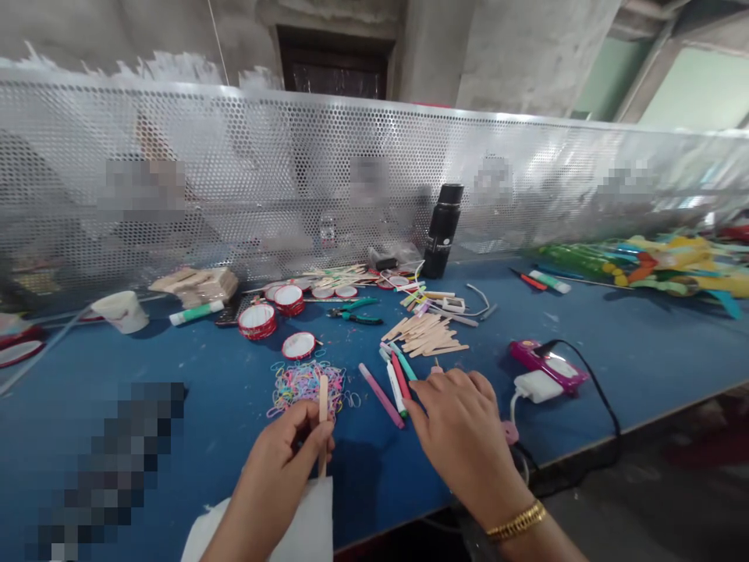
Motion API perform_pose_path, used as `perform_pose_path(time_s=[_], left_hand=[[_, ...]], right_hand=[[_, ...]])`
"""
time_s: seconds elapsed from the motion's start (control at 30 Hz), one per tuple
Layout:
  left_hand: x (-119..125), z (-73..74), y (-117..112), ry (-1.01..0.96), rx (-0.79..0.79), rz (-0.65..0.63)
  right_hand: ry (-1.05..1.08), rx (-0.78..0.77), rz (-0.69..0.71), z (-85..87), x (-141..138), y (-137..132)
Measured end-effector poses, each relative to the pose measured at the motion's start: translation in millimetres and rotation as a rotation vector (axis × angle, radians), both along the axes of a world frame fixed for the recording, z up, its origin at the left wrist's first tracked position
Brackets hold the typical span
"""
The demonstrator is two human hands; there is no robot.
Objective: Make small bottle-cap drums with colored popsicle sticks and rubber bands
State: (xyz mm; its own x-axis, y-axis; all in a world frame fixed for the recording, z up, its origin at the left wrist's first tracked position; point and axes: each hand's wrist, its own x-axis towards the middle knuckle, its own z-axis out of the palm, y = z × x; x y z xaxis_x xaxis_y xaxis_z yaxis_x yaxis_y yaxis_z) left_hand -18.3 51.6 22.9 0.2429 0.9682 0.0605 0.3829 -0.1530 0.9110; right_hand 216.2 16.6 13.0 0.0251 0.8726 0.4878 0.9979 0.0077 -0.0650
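Note:
My left hand (pixel 289 449) is closed around a flat wooden craft stick (pixel 323 398), held upright between thumb and fingers. Its lower end meets a white sheet or cloth (pixel 307 519) at the table's front. My right hand (pixel 456 429) is low over the table, thumb and forefinger apart beside a red marker (pixel 401 376). A white marker (pixel 395 388), a teal marker (pixel 405 361) and a pink marker (pixel 381 396) lie alongside. A small pink piece (pixel 510 432) shows behind the right hand; whether the hand touches it, I cannot tell. Colourful rubber bands (pixel 307 386) are piled beyond my left hand.
Loose craft sticks (pixel 427 336) lie beyond the markers, near teal-handled pliers (pixel 358 312) and red-edged round pieces (pixel 257 320). A black bottle (pixel 443 230) stands by the perforated metal screen (pixel 328 164). At right, cables run from a magenta power strip (pixel 550 367).

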Motion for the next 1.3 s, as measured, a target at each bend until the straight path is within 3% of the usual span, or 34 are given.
perform_pose_path(time_s=[0.57, 0.83, 1.17, 1.3], left_hand=[[2, -2.7, -1, -0.003, -0.010, -0.004], [0, -3.2, -2, 0.001, -0.023, -0.019], [1, -3.2, -3, 0.010, -0.029, -0.030], [1, -3.4, -4, 0.008, -0.034, -0.026]], right_hand=[[0.007, -0.203, -0.023, -0.5, -15, 26], [0.022, -0.131, 0.031, -17.3, -20, 24], [0.048, -0.174, 0.104, -21.5, -22, 24], [0.044, -0.100, 0.077, -17.0, -13, 22]])
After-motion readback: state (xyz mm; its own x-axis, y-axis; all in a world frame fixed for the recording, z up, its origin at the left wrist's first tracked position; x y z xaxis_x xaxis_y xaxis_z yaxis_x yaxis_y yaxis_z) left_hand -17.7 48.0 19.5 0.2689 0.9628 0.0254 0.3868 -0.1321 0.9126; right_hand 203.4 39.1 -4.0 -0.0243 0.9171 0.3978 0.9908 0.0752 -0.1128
